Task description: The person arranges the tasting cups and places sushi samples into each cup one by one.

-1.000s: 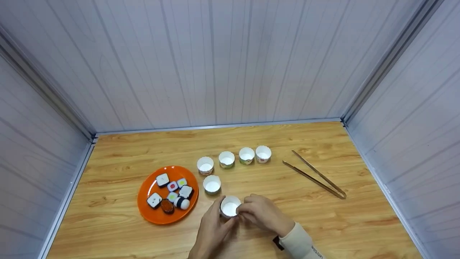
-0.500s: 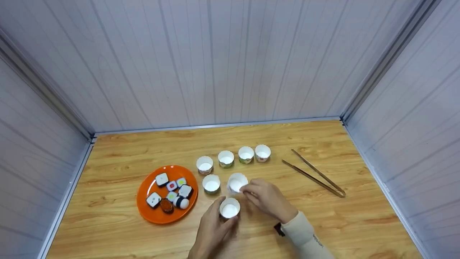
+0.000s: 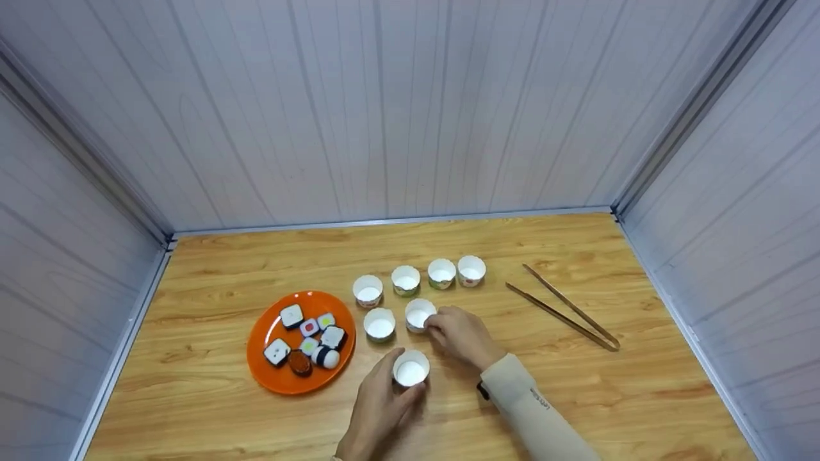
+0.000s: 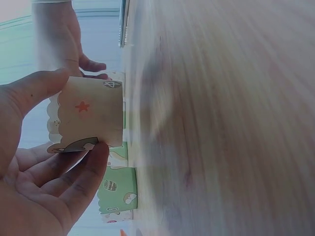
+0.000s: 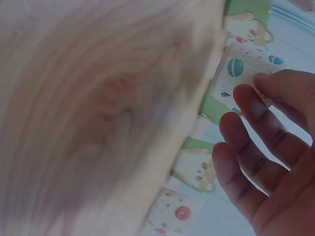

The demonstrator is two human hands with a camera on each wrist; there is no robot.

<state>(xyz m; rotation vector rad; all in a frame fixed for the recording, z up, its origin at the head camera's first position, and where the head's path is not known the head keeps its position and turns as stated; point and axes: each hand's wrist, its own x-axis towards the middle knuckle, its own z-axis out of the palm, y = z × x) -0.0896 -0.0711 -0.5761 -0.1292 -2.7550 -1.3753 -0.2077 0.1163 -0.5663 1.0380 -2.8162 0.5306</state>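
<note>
My left hand (image 3: 377, 402) grips a scalloped paper baking cup (image 3: 410, 369), thumb on one side and fingers on the other. In the left wrist view that cup (image 4: 91, 113) is pale with a small orange star shape. Farther forward, my right hand (image 3: 462, 337) pinches the rim of another paper baking cup (image 3: 418, 314), which stands beside a green-sided cup (image 3: 379, 324). The right wrist view shows the pinched cup (image 5: 231, 73) with teal egg-like prints, thumb and index finger at its edge, the other fingers loosely bent.
Several more paper cups (image 3: 405, 280) form a row behind. On the left, an orange plate (image 3: 262, 374) carries several toy sushi pieces (image 3: 332, 337). Metal tongs (image 3: 567, 310) lie spread on the right of the wooden table (image 3: 211, 422). Pale panel walls (image 3: 410, 115) enclose the back and sides.
My right hand has drawn one cup out of the cup in my left hand and carried it forward, beside the green-sided cup. The left hand has kept its grip and place.
</note>
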